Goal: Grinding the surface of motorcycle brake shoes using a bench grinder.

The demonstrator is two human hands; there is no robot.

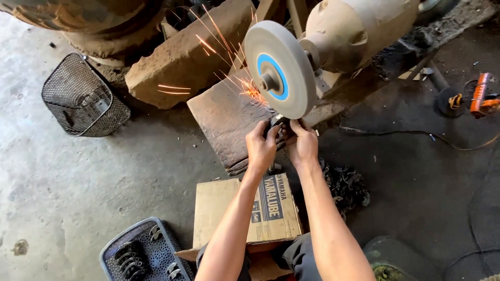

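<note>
A small dark metal part point(276, 125) is pinched between the left hand point(261, 147) and the right hand point(303, 144), both of which are closed on it from either side, thumbs uppermost. The part is pressed against the lower rim of the grey grinding wheel point(278, 67), and this is judged to be why it is gripped from two sides: the piece is kept from being snatched by the wheel. Orange sparks point(229, 67) are thrown up and to the left of the wheel, away from the hands, which suggests the contact point lies at the wheel's underside.

The long axis of the part cannot be made out with certainty, since most of it is hidden by the fingers; it appears to run roughly from hand to hand, across the wheel's edge, with its ground face turned up toward the wheel.

The wheel is carried on the shaft of a pale motor housing point(354, 31) set to the right of it. Beneath the wheel a worn slab point(224, 119) is laid, probably as a catch surface. Below the wheel, nearer the person, a flattened cardboard box point(229, 208) is spread, and to the right of that a heap of dark metal pieces point(346, 184) is piled within easy reach. Left of the wheel a wire basket point(83, 99) is stood on the concrete; lower left of the box, a perforated tray point(143, 255) with curved parts is placed.
</note>
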